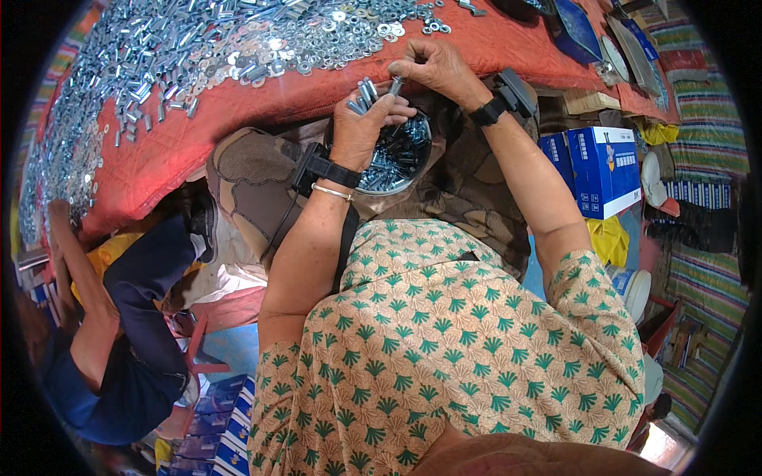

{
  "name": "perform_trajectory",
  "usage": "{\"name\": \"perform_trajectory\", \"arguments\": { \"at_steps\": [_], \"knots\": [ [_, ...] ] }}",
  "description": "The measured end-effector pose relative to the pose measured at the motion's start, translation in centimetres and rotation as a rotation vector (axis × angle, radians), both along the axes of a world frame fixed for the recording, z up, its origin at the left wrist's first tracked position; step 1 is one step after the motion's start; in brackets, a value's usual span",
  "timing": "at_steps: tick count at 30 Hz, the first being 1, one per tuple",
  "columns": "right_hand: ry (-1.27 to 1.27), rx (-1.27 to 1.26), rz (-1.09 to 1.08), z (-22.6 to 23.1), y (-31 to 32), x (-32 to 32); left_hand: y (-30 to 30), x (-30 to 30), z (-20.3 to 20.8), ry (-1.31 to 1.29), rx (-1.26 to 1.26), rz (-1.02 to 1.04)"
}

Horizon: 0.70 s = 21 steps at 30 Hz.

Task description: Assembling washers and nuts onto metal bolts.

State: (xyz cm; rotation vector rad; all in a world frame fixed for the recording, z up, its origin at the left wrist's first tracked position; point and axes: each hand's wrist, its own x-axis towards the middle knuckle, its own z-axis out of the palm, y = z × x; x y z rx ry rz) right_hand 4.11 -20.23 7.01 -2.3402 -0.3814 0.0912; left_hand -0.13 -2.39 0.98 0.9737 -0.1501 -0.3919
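Several silver metal sleeves (364, 94) stick up from my left hand (361, 133), whose fingers are curled round them. The left thumb and fingertips also steady a bolt-like metal piece (395, 86). My right hand (435, 67) pinches the upper end of that piece between thumb and fingers; its tip is partly hidden. Just below both hands, between my knees, a round bucket (394, 190) holds a heap of dark, shiny bolts (389, 163). Loose sleeves (147, 75) and flat washers (309, 51) lie piled on the red-covered table (230, 111) ahead.
Another person's arm (91, 317) reaches the table at the left. Blue and white boxes (603, 170) stand to my right, with a yellow bag (609, 240) beneath. A blue scoop-like tray (573, 32) sits on the table's far right. More boxes (214, 424) are stacked at lower left.
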Motion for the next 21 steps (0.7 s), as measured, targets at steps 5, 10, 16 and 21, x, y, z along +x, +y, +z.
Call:
{"name": "perform_trajectory", "arguments": {
  "at_steps": [5,10,16,21],
  "knots": [
    [0.197,0.534,0.097,-0.7,-0.5,-0.6,0.0,0.2,-0.1,0.032,-0.049,-0.009],
    [0.050,0.153,0.012,-0.7,-0.4,-0.7,0.2,0.0,0.0,0.050,-0.087,-0.020],
    [0.108,0.309,0.072,-1.0,-0.5,-1.0,0.1,-0.1,-0.2,0.047,-0.071,-0.040],
    [0.344,0.726,0.054,-0.9,-0.3,-1.7,0.2,0.0,-0.4,0.028,-0.069,-0.046]
  ]
}}
